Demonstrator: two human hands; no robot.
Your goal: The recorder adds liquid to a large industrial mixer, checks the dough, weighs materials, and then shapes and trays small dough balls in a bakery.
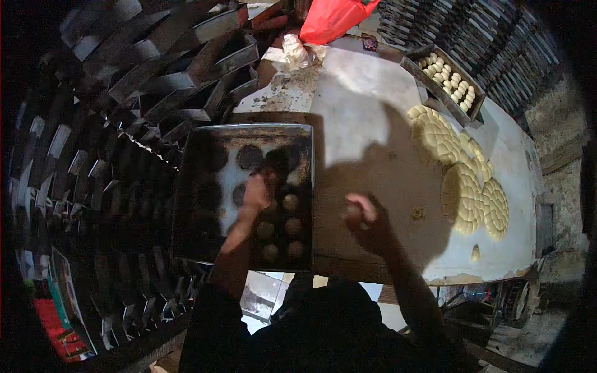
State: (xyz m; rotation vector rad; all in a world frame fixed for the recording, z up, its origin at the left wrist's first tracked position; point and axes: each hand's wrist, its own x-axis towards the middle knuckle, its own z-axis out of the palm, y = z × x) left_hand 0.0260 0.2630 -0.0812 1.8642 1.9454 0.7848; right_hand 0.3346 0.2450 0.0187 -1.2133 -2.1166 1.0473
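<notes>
My left hand (256, 191) is over a dark baking tray (249, 127) with round dark marks on its surface. Its fingers are blurred in shadow, and whatever they hold, if anything, cannot be made out. Several round dough balls (293, 226) sit in rows on the tray's right side, just below that hand. On the table to the tray's right, my right hand (365, 214) is curled inward with its fingers bent. What lies inside its curl is too dim to name.
Flattened masses of scored dough (463, 168) lie on the pale table (354, 74) at right, near a small dough piece (476, 253). A box of dough balls (448, 81) stands at the far right. Behind are a red plastic bag (333, 22) and a whitish bundle (295, 51). Stacked metal pans (186, 81) crowd the left.
</notes>
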